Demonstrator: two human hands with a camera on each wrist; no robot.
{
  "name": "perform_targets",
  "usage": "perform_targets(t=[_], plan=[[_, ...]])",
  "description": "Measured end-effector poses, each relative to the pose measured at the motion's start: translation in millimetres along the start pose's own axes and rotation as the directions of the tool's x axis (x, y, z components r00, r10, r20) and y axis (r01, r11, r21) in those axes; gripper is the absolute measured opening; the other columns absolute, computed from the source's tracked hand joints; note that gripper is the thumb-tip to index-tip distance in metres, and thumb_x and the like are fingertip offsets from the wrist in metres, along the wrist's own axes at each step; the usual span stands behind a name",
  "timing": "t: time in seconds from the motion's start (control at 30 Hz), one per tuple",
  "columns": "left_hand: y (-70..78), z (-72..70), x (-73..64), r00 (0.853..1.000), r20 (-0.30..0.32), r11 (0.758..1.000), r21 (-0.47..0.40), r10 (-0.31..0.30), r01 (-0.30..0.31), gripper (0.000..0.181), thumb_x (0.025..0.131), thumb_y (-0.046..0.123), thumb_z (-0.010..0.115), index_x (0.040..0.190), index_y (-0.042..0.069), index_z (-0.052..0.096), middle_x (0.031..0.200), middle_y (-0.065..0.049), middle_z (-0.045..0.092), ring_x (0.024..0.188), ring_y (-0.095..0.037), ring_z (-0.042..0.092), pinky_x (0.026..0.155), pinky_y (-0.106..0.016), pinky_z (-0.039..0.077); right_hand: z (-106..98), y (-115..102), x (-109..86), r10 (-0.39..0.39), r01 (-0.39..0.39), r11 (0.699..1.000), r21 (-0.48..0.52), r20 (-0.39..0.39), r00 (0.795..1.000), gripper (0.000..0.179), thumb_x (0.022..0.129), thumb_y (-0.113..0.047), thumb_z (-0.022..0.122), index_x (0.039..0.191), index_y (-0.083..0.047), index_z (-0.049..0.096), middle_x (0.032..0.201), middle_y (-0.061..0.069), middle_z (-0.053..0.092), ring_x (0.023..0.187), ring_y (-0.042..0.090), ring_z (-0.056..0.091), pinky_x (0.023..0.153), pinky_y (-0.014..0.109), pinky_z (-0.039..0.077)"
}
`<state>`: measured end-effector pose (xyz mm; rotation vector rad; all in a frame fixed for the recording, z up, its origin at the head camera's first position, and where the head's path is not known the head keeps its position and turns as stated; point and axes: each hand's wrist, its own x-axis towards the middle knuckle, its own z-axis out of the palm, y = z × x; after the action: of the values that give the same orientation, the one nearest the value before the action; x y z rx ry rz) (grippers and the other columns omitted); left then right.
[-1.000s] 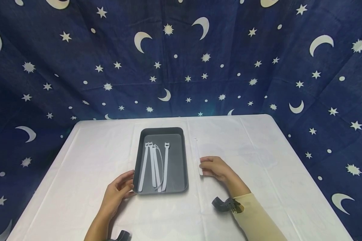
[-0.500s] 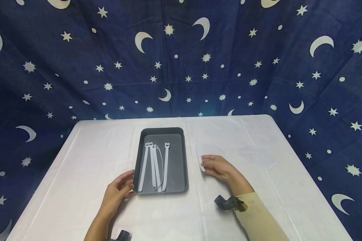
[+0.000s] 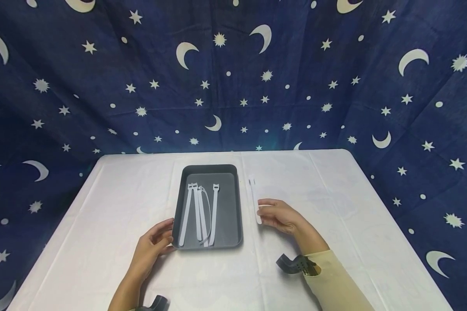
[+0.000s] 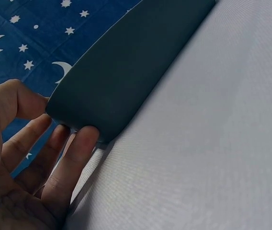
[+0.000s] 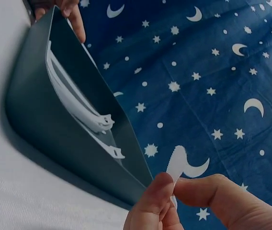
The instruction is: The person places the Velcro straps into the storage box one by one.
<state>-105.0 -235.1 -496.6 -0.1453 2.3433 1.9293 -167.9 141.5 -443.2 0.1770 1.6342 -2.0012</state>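
Observation:
In the head view my right hand [image 3: 280, 215] pinches a white cable tie [image 3: 254, 201] near its lower end, to the right of the tray. The tie's far end points away from me. In the right wrist view, thumb and fingertips close on the cable tie [image 5: 177, 163], part of which they hide. My left hand [image 3: 151, 244] holds the near left corner of the dark grey tray [image 3: 236, 216]. The left wrist view shows its fingers around the outside of the tray corner, thumb at the rim. Several more white cable ties [image 3: 214, 216] with slotted heads lie lengthwise inside the tray.
A white cloth covers the table [image 3: 315, 181]. Behind it hangs a dark blue curtain [image 3: 233, 77] with moons and stars. Dark camera mounts are worn on both wrists, the right camera mount [image 3: 292, 263] beside a pale yellow sleeve [image 3: 334, 280].
My right hand has shifted slightly away from me, still with the cable tie, whose tilt has turned a little. The left hand and the tray stay in place.

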Motion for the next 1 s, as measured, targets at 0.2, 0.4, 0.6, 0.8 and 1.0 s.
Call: perform_targets(t=[0.2,0.4,0.6,0.8,1.0], plan=[[-0.5,-0.3,0.9,1.0,0.005,1.0,-0.01,0.006,-0.006,0.052,0.089,0.005,0.065,0.139,0.004,0.051,0.136,-0.022,0.055,0.099,0.003,0.065,0.08,-0.028,0.063,6.3,-1.8,-1.9,-0.007,0.007,1.0,-0.02,0.036,0.999,0.062,0.088,0.005,0.056,0.142,0.017,0.029,0.083,0.003,0.061,0.065,0.007,0.064,0.062,0.015,0.059],[-1.3,-0.3,1.2,1.0,0.004,1.0,-0.005,0.006,-0.006,0.053,0.089,0.006,0.066,0.14,0.004,0.051,0.136,-0.022,0.055,0.099,0.003,0.065,0.08,-0.028,0.063,16.4,-2.8,-2.7,-0.016,0.018,0.999,-0.031,0.071,0.997,0.061,0.087,0.005,0.057,0.14,0.018,0.029,0.08,0.002,0.061,0.065,0.007,0.064,0.064,0.017,0.06],[-1.4,-0.5,1.0,1.0,-0.004,1.0,0.001,-0.004,0.004,0.053,0.089,0.009,0.068,0.139,0.005,0.051,0.136,-0.021,0.055,0.099,0.004,0.064,0.08,-0.028,0.063,29.4,-4.0,-1.2,-0.008,0.011,1.0,-0.027,0.114,0.993,0.053,0.086,0.008,0.056,0.134,0.015,0.036,0.079,0.001,0.062,0.065,0.01,0.065,0.065,0.019,0.061],[-1.0,-0.4,0.3,1.0,-0.008,1.0,0.009,-0.011,0.012,0.052,0.089,0.01,0.068,0.139,0.007,0.052,0.137,-0.02,0.056,0.099,0.004,0.064,0.08,-0.027,0.063,40.9,-5.5,5.0,0.02,-0.016,1.0,-0.024,0.168,0.986,0.038,0.087,0.01,0.056,0.123,0.008,0.045,0.082,0.001,0.067,0.072,0.012,0.067,0.071,0.023,0.063],[-0.7,-0.3,0.3,1.0,-0.008,1.0,0.01,-0.015,0.015,0.052,0.089,0.01,0.068,0.139,0.008,0.053,0.136,-0.018,0.056,0.1,0.003,0.064,0.081,-0.027,0.063,45.2,-6.1,9.0,0.055,-0.045,0.997,-0.069,0.159,0.986,0.041,0.089,0.008,0.058,0.127,0.015,0.045,0.086,0.005,0.066,0.076,0.014,0.069,0.074,0.025,0.064]])
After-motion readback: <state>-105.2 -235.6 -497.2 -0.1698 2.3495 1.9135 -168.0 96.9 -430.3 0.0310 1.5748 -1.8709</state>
